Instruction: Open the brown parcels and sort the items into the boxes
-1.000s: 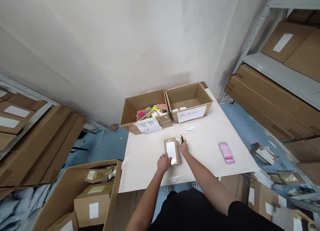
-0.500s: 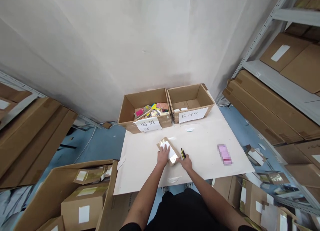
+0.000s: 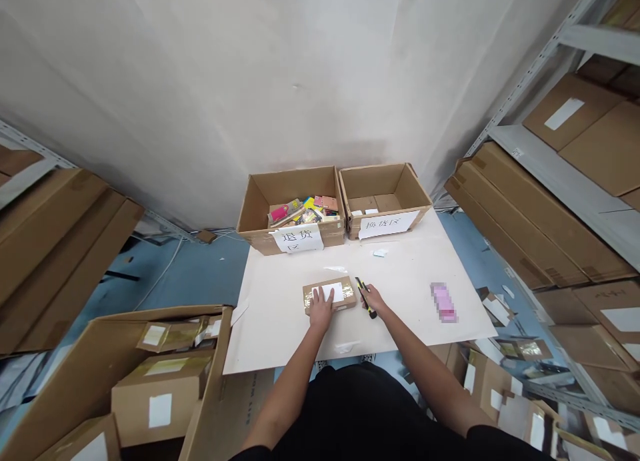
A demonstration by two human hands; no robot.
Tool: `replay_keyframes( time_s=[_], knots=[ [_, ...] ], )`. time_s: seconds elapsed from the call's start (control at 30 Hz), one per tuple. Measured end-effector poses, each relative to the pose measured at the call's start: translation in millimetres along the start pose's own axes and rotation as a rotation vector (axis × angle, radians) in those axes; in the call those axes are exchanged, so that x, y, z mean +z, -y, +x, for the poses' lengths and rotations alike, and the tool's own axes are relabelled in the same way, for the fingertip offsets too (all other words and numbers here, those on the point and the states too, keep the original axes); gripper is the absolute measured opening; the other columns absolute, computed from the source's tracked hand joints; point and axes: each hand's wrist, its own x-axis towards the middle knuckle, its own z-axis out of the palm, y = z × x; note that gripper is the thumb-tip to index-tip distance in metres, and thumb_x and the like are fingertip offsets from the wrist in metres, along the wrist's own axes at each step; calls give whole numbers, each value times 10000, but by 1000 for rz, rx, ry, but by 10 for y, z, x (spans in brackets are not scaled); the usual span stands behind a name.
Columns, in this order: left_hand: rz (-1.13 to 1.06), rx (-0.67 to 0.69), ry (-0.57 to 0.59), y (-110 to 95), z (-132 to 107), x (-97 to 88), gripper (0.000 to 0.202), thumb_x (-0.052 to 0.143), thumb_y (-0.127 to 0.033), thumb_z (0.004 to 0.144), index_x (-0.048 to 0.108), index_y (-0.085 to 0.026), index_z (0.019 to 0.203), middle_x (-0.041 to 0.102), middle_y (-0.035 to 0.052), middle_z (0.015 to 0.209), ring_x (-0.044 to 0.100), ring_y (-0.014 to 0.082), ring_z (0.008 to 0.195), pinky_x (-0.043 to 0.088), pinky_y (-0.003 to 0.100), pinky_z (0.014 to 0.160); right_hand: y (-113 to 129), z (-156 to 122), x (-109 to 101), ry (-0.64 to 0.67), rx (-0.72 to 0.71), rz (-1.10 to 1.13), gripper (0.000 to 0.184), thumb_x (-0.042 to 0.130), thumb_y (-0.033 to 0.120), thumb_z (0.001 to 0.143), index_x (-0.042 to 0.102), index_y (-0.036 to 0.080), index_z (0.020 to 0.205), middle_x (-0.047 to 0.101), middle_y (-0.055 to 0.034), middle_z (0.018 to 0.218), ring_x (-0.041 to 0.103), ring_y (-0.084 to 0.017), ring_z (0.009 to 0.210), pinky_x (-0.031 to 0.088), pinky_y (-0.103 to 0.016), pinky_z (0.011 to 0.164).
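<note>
Head view, looking down: a person's left hand lies flat, fingers spread, on a small brown parcel with a white label, near the middle of the white counter, and grips nothing. Just to the parcel's right, the right hand is closed around a yellow-and-black knife. At the counter's far edge stand two open cardboard boxes side by side, the left box holding colourful packets and the right box a few flat pieces.
</note>
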Motion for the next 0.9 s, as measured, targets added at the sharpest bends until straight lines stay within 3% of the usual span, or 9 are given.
replay_keyframes(
  time_s=[0.23,0.43,0.63,0.9],
  knots=[
    [28,-6,-15,-26,-22,12,693,554,-480,1002,316,-360,1641,335,148,1696,251,387,1576,341,595,1192,2,47,4,50,27,-215,395,635,545,943,481,234,754,544,81,488,489,-100,333,342,-193,392],
    [28,-13,-4,-7,16,17,708,571,-531,986,324,-384,1633,352,147,1687,252,392,1573,353,602,1179,63,56,10,53,16,-236,401,558,525,1005,452,241,743,513,90,466,478,-96,324,339,-194,391],
    [50,1,-24,-2,10,31,700,560,-482,991,322,-359,1638,359,152,1683,258,410,1567,360,634,1167,68,74,-40,117,47,-213,444,589,605,971,450,241,757,496,95,462,454,-89,333,350,-189,392],
    [42,-5,3,-29,-9,27,690,554,-439,990,326,-352,1636,350,158,1686,244,419,1570,349,635,1170,-126,-55,-184,235,68,-227,417,571,558,985,422,247,752,482,94,455,427,-91,324,349,-195,379]
  ],
)
